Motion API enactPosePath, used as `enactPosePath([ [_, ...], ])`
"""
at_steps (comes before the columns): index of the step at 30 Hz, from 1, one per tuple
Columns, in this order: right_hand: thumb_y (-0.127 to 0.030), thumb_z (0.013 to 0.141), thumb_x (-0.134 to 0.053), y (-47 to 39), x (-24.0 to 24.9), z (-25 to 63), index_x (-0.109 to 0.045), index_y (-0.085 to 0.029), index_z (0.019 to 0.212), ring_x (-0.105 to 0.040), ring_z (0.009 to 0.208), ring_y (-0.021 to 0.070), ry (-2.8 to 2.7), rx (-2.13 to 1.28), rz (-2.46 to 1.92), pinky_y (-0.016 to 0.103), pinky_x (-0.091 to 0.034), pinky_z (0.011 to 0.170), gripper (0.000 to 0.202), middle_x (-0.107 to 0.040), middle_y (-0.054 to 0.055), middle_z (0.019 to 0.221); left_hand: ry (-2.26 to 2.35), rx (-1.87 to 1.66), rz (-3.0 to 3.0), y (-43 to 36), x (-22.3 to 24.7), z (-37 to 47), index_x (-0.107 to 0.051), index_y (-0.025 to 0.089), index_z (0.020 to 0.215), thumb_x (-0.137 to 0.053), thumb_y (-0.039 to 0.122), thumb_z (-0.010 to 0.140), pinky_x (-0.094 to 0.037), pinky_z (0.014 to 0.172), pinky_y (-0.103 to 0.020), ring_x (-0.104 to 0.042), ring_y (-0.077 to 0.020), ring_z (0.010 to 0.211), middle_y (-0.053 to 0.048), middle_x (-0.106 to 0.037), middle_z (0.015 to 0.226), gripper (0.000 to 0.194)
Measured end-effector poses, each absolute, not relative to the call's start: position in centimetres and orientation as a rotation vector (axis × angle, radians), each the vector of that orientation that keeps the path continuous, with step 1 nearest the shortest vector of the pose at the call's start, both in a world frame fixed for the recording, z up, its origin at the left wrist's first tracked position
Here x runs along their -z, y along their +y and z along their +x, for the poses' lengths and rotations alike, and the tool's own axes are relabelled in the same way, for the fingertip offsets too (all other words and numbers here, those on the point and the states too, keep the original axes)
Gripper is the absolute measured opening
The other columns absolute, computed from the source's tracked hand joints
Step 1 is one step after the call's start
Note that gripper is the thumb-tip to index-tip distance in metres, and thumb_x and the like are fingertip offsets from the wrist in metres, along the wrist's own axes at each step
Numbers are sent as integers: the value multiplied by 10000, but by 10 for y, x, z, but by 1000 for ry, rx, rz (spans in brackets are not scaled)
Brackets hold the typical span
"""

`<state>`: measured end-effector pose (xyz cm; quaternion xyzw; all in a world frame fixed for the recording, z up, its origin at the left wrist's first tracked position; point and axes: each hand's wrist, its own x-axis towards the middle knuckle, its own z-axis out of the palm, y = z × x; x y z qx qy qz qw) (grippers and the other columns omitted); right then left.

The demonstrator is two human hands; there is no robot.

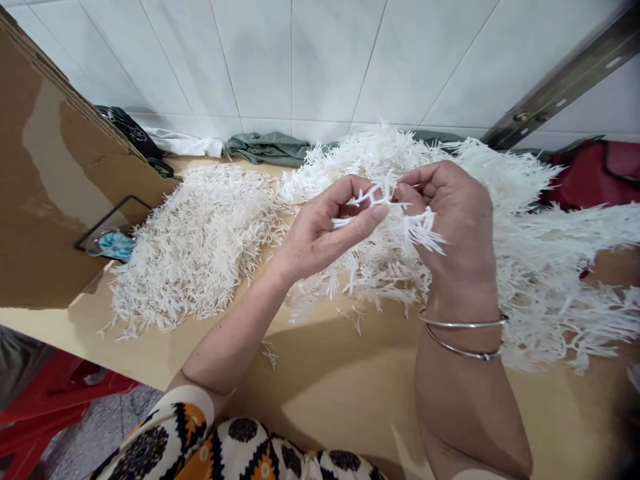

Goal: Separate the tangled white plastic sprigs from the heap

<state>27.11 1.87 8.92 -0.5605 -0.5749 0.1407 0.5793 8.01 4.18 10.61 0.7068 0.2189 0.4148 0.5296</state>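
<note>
Near the middle of the view, a white branching plastic piece (pixel 381 192) is pinched between thumb and fingers of my left hand (pixel 333 223). Close beside it on the right, my right hand (pixel 450 207) is closed with its fingertips on the same piece; white feathery tips hang below those fingers. Beneath and behind both hands lies a large heap of white spiky plastic pieces (pixel 370 150). Another, denser pile of white pieces (pixel 190 247) spreads over the table to the left.
A cardboard box (pixel 55 173) stands at the left on the wooden table (pixel 320 373). Green cloth (pixel 267 148) lies along the tiled wall. At the right are a dark red bag (pixel 595 173) and more white pieces. Red stools (pixel 55 400) stand at lower left.
</note>
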Motion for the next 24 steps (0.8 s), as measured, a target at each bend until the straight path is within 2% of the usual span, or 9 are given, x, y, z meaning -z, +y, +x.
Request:
enactPosePath([
  [3, -159, 923, -682, 8, -101, 265, -789, -252, 967, -710, 829, 189, -1318, -231, -1364, 358, -527, 800, 148, -786, 38, 909, 572, -1119, 1714, 47, -105, 80, -592, 228, 952, -701, 573, 954, -505, 701, -272, -542, -110, 748, -4, -590, 859, 362],
  [7, -343, 1075, -547, -16, -125, 249, -821, -250, 1067, -743, 1019, 191, -1359, -229, -1335, 375, -562, 936, 289, -812, 53, 1079, 708, -1221, 1775, 55, -102, 79, -599, 225, 934, -684, 535, 969, -515, 743, -281, -594, -131, 831, -29, -639, 932, 324],
  [9, -365, 1028, -640, -23, -131, 245, -803, -261, 1147, -738, 1087, 205, -1435, -301, -1313, 401, -561, 1007, 227, -803, 42, 1171, 731, -1262, 1819, 55, -103, 77, -607, 222, 941, -679, 493, 978, -527, 796, -289, -625, -146, 917, -50, -676, 1023, 283],
  [11, -313, 910, -788, -25, -133, 244, -781, -291, 1184, -731, 1110, 224, -1530, -317, -1326, 433, -550, 1052, 275, -796, 17, 1201, 720, -1279, 1855, 54, -104, 76, -615, 221, 968, -676, 461, 984, -536, 848, -294, -648, -162, 1017, -62, -700, 1105, 247],
  [13, -251, 843, -836, -24, -131, 245, -777, -295, 1107, -735, 1045, 225, -1550, -248, -1351, 437, -554, 1013, 274, -801, -1, 1111, 710, -1260, 1855, 52, -104, 76, -612, 221, 991, -661, 461, 997, -539, 857, -292, -664, -172, 1078, -63, -714, 1131, 246],
  [16, -213, 858, -801, -20, -127, 245, -766, -258, 956, -737, 933, 207, -1489, -136, -1393, 401, -551, 909, 113, -791, -3, 939, 712, -1222, 1810, 50, -103, 78, -602, 220, 989, -649, 515, 1004, -533, 793, -280, -682, -167, 1027, -53, -713, 1078, 299],
  [20, -212, 875, -784, -17, -124, 246, -766, -233, 946, -741, 858, 183, -1391, -242, -1332, 363, -551, 818, 77, -786, 5, 891, 664, -1210, 1762, 51, -102, 81, -616, 216, 1000, -689, 562, 970, -531, 758, -279, -651, -137, 899, -39, -698, 1038, 355],
  [24, -204, 891, -767, -13, -120, 248, -752, -241, 936, -718, 833, 168, -1390, -362, -1251, 349, -542, 795, 60, -761, -2, 876, 650, -1162, 1741, 53, -104, 81, -642, 209, 995, -736, 587, 926, -543, 790, -286, -649, -140, 899, -32, -701, 986, 396],
])
